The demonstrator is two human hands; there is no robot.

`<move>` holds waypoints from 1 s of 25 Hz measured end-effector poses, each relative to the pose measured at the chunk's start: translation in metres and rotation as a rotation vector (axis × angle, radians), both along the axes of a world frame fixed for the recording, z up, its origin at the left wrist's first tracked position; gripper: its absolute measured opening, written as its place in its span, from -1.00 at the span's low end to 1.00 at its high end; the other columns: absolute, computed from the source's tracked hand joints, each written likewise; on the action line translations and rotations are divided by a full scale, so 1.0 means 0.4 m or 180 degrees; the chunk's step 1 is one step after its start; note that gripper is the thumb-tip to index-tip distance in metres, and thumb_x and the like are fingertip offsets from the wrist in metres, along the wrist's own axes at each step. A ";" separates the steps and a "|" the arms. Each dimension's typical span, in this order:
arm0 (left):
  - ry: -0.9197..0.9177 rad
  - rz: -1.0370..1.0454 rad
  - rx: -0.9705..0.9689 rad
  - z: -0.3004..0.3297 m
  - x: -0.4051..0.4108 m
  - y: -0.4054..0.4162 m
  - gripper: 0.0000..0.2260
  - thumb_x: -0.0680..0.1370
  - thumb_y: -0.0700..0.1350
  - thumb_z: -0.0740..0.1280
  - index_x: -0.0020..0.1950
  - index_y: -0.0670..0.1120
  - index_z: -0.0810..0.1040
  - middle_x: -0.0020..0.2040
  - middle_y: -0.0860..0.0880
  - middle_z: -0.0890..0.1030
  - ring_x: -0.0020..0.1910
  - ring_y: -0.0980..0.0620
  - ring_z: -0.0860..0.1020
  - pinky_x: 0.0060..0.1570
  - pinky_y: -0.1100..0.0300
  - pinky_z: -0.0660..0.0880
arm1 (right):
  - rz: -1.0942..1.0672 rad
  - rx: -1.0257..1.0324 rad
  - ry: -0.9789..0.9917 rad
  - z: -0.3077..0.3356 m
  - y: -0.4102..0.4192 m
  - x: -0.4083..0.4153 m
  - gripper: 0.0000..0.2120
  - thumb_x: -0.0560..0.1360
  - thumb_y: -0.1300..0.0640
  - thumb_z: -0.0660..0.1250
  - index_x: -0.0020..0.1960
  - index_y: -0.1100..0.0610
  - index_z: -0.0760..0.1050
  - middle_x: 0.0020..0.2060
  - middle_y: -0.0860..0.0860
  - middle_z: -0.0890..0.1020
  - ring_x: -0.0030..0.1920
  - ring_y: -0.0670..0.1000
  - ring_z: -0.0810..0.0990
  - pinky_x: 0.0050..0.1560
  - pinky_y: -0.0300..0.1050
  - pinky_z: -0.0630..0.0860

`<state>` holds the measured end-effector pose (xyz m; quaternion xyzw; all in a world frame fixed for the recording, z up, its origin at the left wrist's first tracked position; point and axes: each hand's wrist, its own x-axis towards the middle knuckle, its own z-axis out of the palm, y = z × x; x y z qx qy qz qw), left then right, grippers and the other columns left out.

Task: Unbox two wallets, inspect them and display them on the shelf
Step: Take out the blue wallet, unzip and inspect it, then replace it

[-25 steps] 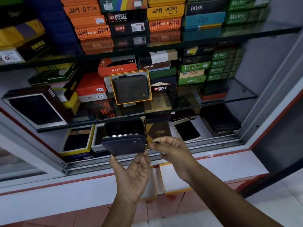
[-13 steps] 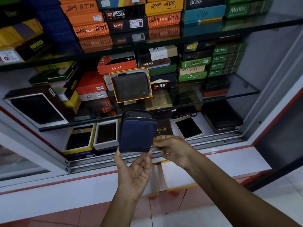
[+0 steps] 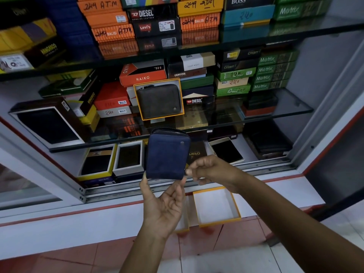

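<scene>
My left hand [image 3: 163,205] holds a blue zip-around wallet [image 3: 167,155] upright by its lower edge, in front of the display cabinet. My right hand [image 3: 212,169] pinches at the wallet's lower right corner, where the zipper pull sits. A dark brown zip wallet [image 3: 159,100] stands in its orange-rimmed box on the middle glass shelf [image 3: 285,107], directly above the blue one. An empty white box with an orange rim [image 3: 215,205] lies open on the white ledge [image 3: 59,231] below my hands; its second half is partly hidden behind my left hand.
Stacked wallet boxes fill the top and middle glass shelves. On the cabinet floor lie open boxes with dark wallets [image 3: 129,158] and a black wallet pile [image 3: 269,142]. A sliding-door rail [image 3: 256,170] runs along the cabinet front. Tiled floor lies below the ledge.
The blue wallet went from folded open, zipper edge toward me, to closed and upright with its front facing me. My right hand stayed at its right corner.
</scene>
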<state>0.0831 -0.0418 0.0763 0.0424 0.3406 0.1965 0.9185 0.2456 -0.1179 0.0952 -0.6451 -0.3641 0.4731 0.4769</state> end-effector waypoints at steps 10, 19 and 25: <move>-0.0002 -0.0330 -0.0235 0.032 0.000 -0.009 -0.15 0.21 0.33 0.46 0.19 -0.34 0.49 -0.06 -0.23 0.65 -0.24 -0.08 0.68 -0.39 0.14 0.64 | 0.0230 0.0245 0.0186 -0.029 -0.027 0.020 -0.82 0.50 0.07 0.33 -0.04 0.17 0.59 -0.18 0.06 0.59 -0.16 -0.06 0.57 -0.19 -0.25 0.50; 0.0010 -0.0169 -0.0272 0.042 0.008 -0.026 -0.14 0.20 0.30 0.49 0.24 -0.31 0.47 -0.09 -0.21 0.64 -0.24 -0.09 0.67 -0.39 0.11 0.64 | -0.0212 0.0869 -0.5291 -0.095 -0.023 -0.033 -0.75 0.28 0.23 0.15 -0.14 0.08 0.54 -0.27 -0.01 0.61 -0.25 0.05 0.60 -0.29 -0.15 0.47; 0.0204 -0.0384 -0.0067 0.039 0.016 -0.063 -0.20 0.24 0.34 0.44 0.10 -0.35 0.53 -0.19 -0.21 0.66 -0.33 -0.08 0.67 -0.37 0.12 0.65 | -0.1039 0.0435 -0.4783 -0.067 0.007 0.053 -0.77 0.33 0.31 0.30 -0.04 0.14 0.59 -0.18 0.09 0.67 -0.18 0.16 0.63 -0.25 -0.02 0.55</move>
